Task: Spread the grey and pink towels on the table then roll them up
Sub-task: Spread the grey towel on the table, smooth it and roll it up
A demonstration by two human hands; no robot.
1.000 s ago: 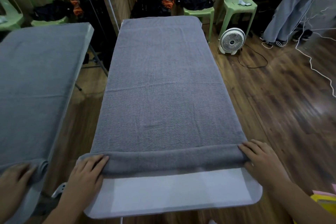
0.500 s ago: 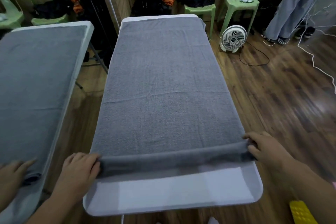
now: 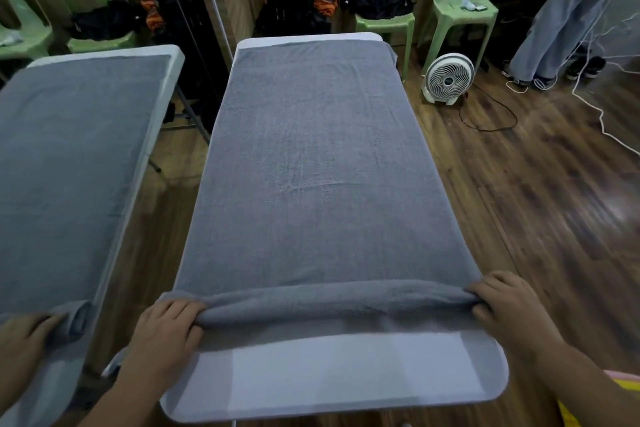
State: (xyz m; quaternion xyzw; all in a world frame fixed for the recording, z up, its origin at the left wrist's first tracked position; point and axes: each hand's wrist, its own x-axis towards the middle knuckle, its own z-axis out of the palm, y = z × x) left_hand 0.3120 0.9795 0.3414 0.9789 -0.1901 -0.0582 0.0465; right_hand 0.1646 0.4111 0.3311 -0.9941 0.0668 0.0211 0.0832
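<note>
At the near end of the worktop (image 3: 332,388), rolling the grey towel (image 3: 311,163) away, left hand (image 3: 166,333) and right hand (image 3: 509,308) fingers clamped on the roll's two ends; next probably needing even forward pushes, keeping the roll tight and straight.

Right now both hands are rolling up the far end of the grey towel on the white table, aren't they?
Not quite. The head view shows the left hand and right hand rolling the near end of the grey towel; its far end lies flat on the white table.
</note>
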